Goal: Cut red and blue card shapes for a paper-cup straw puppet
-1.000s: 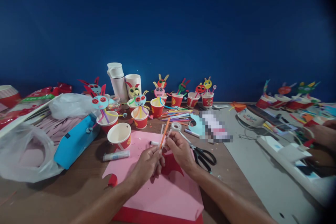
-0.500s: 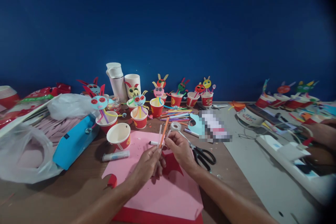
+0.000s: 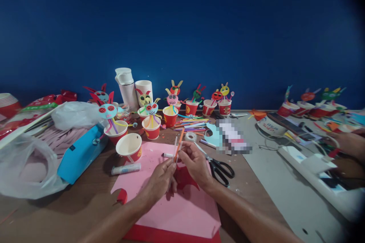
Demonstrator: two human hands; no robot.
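Left hand (image 3: 161, 177): closed narrow, with thumb and fingers holding the lower part of an orange stick (image 3: 179, 142) and a pale stick (image 3: 176, 142) just beside it.
Right hand (image 3: 196, 162): curled, with fingertips narrow at the orange stick; could not tell whether pinched on it or on something smaller.
Orange stick: stood up from the left fingers, leaned slightly right, above the pink sheet (image 3: 182, 212).
Pink sheet: lay beneath both hands, over a red sheet (image 3: 168, 234).
White marker (image 3: 169, 155): showed just beyond the left thumb.
Scissors (image 3: 221, 171): lay right of the right hand.
Tape roll (image 3: 191, 136): lay beyond the hands, near a pile of coloured sticks (image 3: 195, 125).
Undecorated cup (image 3: 129, 148): stood at the pink sheet's far left corner, near a clear tube (image 3: 126, 169).
Decorated cups (image 3: 151, 132): stood farther back, bearing eared paper faces.
Co-worker's hand (image 3: 349, 142): showed at the right edge, near a power strip (image 3: 309, 174).
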